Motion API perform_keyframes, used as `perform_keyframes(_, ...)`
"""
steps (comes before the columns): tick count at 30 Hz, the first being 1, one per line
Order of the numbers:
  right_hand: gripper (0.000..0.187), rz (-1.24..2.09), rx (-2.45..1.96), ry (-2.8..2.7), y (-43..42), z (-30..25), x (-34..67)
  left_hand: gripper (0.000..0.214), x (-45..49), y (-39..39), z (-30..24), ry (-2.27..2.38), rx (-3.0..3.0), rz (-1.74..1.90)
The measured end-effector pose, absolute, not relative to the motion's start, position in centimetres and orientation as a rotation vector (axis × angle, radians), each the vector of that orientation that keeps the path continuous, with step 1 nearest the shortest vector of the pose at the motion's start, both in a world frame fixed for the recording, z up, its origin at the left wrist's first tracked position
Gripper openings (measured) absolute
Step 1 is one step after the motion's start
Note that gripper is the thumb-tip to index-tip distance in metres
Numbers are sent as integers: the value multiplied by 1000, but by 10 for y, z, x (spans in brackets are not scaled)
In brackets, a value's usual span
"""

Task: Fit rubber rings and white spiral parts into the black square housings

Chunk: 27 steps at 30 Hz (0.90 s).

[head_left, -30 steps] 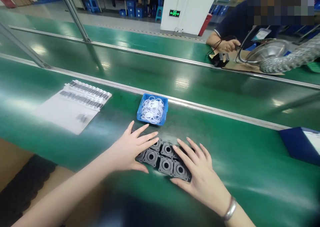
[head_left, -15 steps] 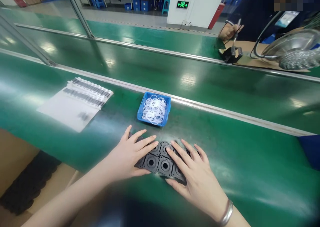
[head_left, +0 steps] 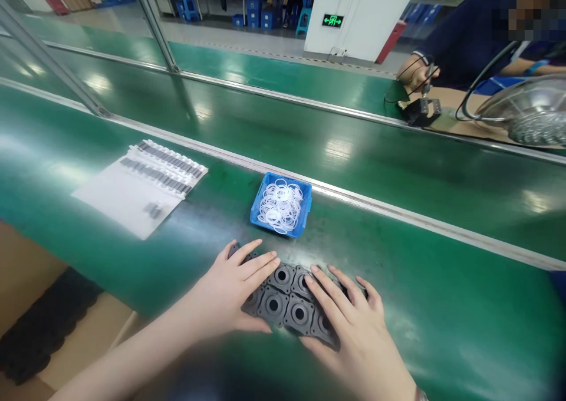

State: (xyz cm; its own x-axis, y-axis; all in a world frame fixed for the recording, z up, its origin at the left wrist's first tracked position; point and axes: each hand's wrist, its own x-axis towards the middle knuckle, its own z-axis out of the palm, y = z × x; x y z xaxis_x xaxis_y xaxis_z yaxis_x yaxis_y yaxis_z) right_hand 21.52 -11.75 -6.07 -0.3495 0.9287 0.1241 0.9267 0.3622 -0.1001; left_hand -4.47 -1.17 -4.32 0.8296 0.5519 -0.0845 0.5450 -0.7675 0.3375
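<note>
Several square black parts [head_left: 273, 305], each with a round collar and a dark centre hole, lie packed side by side in two rows on the green bench. Across their left end rests my left hand [head_left: 236, 286], fingers stretched out over the tops and thumb along the near edge. My right hand [head_left: 349, 312] spans the right end, its fingers spread and its thumb at the near side. Both palms hide the outer parts. Just beyond the rows stands a blue tray [head_left: 253, 212] heaped with thin white rings [head_left: 280, 205].
A white sheet [head_left: 110, 194] with dark strips lies at the left. An open carton [head_left: 84, 336] holding black pieces is at lower left. Metal rails [head_left: 283, 97] cross the bench. Opposite, a person's hand [head_left: 418, 74] works at a black fixture [head_left: 422, 112].
The camera view has shifted, so the scene sits slightly lower and further right. Both hands stay on the black parts, with little change in their pose.
</note>
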Motion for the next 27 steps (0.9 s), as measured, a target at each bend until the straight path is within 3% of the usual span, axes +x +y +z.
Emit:
perform_keyframes(4, 72, -2, -1673, -2484, -115, -64, 218, 105, -44, -11, -44, 862, 2620, 83)
perform_keyframes(9, 73, -73, -1642, -2522, -116, -69, 222, 96, -44, -7, -45, 856, 2531, 145)
perform_keyframes(13, 73, -89, -1535, -2535, -103, -43, 226, 95, -44, -5, -41, 826, 2508, 161)
perform_keyframes(15, 64, -97, -1521, -2452, -84, -21, 224, 100, -45, -5, -38, 815, 2520, 190)
perform_keyframes(18, 31, -128, -1543, -2343, -38, 3, 213, 103, -50, -6, -34, 871, 2535, 263)
perform_keyframes(27, 21, 41, -1632, -2642, 75, -24, 167, 80, -87, -16, -51, 1136, 2496, 577)
